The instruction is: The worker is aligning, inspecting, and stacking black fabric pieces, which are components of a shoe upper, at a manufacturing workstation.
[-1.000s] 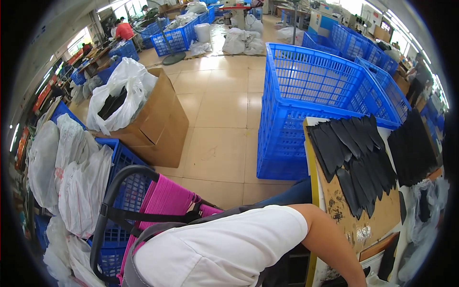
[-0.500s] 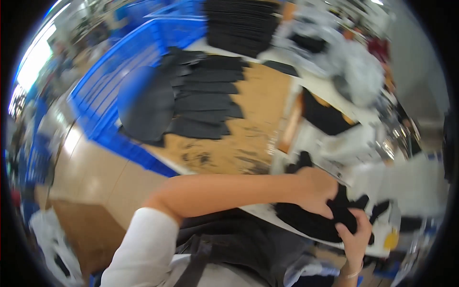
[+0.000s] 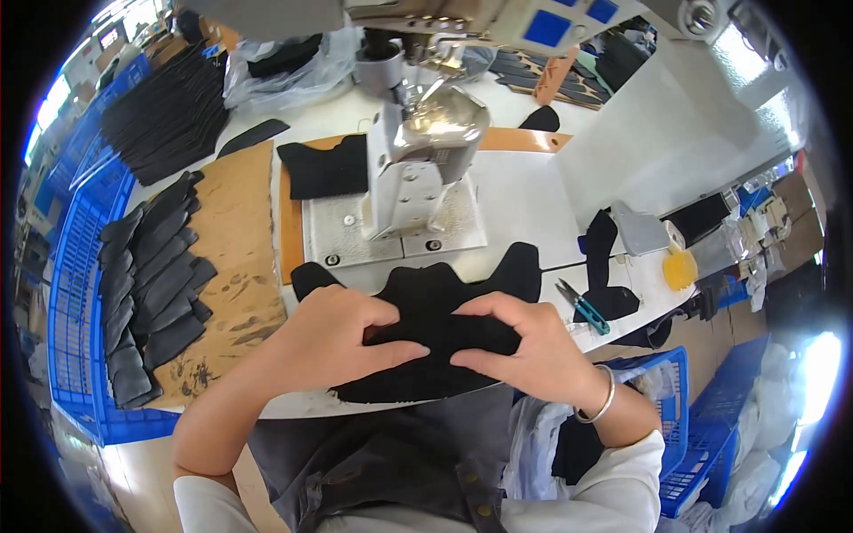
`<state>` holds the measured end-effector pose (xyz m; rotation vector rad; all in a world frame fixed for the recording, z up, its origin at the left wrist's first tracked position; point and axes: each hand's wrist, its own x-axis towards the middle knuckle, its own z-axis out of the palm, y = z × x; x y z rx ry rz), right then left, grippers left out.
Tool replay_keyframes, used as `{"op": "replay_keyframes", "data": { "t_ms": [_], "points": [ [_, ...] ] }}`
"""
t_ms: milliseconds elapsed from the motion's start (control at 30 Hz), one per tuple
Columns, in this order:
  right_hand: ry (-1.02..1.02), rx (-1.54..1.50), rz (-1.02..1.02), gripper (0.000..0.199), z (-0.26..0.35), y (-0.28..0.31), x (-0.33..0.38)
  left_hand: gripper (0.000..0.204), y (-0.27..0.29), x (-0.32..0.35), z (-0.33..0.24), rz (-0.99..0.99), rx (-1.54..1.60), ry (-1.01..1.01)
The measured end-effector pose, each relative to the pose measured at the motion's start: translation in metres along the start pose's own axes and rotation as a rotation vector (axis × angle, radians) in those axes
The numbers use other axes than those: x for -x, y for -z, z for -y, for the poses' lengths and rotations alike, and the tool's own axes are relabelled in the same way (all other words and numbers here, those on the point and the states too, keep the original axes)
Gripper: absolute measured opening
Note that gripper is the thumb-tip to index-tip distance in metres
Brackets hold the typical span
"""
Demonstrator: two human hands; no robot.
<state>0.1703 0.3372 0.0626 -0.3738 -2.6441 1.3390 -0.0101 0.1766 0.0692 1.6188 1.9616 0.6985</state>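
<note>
A black fabric piece with a wavy, lobed top edge (image 3: 426, 293) is held flat in front of a sewing machine (image 3: 418, 191), at the table's near edge. My left hand (image 3: 333, 333) pinches its left part between thumb and fingers. On the other side my right hand (image 3: 529, 342) grips it the same way, with both thumbs lying on top, pointing toward each other. The fingertips beneath the fabric are hidden. Teal-handled thread snips (image 3: 588, 313) lie to the right, over a narrow black piece (image 3: 601, 253).
Overlapping dark grey pieces (image 3: 155, 293) cover the left of a brown board (image 3: 235, 258). A blue crate (image 3: 75, 338) stands beside it. Another black piece (image 3: 327, 169) lies left of the machine. A yellow object (image 3: 680, 268) hangs at the table's right edge.
My view has swung to the right, bringing the sewing machine to the middle. My hands, bunched together on the black fabric before, are now apart, with the piece spread between them.
</note>
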Motion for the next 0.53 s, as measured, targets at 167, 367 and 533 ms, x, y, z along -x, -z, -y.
{"op": "replay_keyframes", "data": {
  "t_ms": [167, 367, 533],
  "points": [
    [0.05, 0.022, 0.017, 0.04, -0.0032, 0.0, 0.0024, 0.056, -0.0008, 0.0034, -0.004, 0.004, 0.031, 0.073],
    [0.055, 0.027, 0.032, 0.039, -0.0027, 0.0006, 0.0013, 0.053, -0.0005, 0.0064, -0.0045, -0.01, 0.054, 0.079],
    [0.078, -0.059, 0.019, 0.041, -0.0064, 0.0002, -0.0008, 0.05, -0.0021, 0.0088, -0.0071, -0.079, 0.019, 0.032]
  ]
}}
